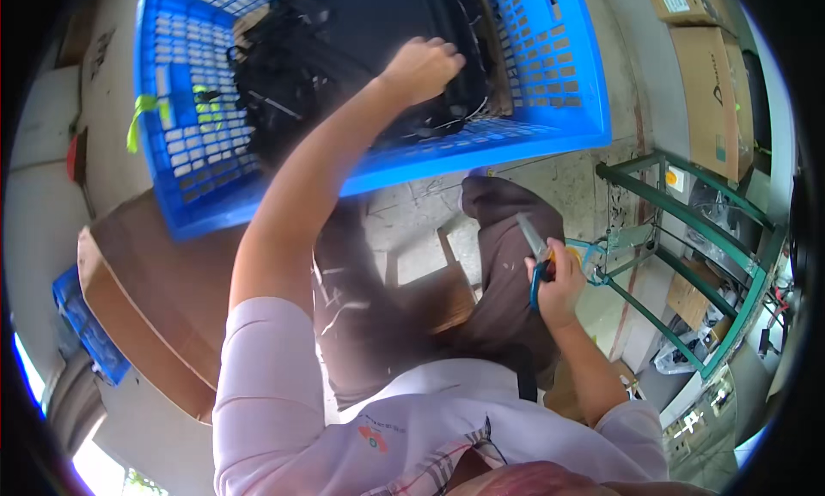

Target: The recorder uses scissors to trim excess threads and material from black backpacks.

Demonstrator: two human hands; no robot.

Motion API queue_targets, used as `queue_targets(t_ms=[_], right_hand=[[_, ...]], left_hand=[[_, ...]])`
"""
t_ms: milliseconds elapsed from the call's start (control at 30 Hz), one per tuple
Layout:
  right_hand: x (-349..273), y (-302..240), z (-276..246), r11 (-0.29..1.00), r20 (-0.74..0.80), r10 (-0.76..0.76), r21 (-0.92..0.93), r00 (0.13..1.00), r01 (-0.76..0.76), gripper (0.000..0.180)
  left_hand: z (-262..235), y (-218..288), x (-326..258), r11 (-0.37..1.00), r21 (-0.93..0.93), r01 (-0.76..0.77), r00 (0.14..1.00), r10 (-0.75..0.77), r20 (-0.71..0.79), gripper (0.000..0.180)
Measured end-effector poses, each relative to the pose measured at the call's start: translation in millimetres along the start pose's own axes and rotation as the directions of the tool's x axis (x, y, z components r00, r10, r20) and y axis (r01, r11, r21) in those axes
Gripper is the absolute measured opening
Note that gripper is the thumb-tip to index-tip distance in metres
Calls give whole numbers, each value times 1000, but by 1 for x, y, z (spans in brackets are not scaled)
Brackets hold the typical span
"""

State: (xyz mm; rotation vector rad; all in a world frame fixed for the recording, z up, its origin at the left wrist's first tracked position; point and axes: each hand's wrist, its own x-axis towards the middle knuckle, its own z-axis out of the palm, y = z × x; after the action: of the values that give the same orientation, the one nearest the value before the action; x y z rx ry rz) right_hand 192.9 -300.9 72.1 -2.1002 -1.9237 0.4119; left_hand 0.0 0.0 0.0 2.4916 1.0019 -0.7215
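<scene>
My left hand [425,69] reaches over a large blue plastic basket [481,149] with slotted walls. Its fingers curl in above a pile of black pieces [378,32] that look like cloth or soft plastic; what lies under the fingertips is hidden. Down by my right knee, my right hand [560,281] grips scissors [532,238] with blue-and-orange handles. The blades point up and to the left, away from the basket's contents.
A brown cardboard box [172,298] stands at my left, under the basket's corner. To my right is a green metal frame [687,221] with plastic bags [683,350] inside it. Cardboard cartons [709,92] are stacked at the far right. A yellow-green tie [140,118] hangs on the basket.
</scene>
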Motion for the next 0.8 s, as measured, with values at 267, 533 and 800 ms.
queue_targets(t_ms=[267, 533, 800], right_hand=[[20, 26, -3, 994, 26, 45, 102, 999, -47, 48], [22, 38, 1, 979, -57, 86, 189, 995, -74, 47], [9, 43, -2, 960, -57, 157, 244, 986, -139, 51]], left_hand=[[37, 24, 149, 800, 547, -247, 953, 302, -11, 54], [44, 6, 136, 748, 576, -330, 927, 371, 49, 57], [55, 29, 155, 720, 606, -340, 940, 276, 199, 24]])
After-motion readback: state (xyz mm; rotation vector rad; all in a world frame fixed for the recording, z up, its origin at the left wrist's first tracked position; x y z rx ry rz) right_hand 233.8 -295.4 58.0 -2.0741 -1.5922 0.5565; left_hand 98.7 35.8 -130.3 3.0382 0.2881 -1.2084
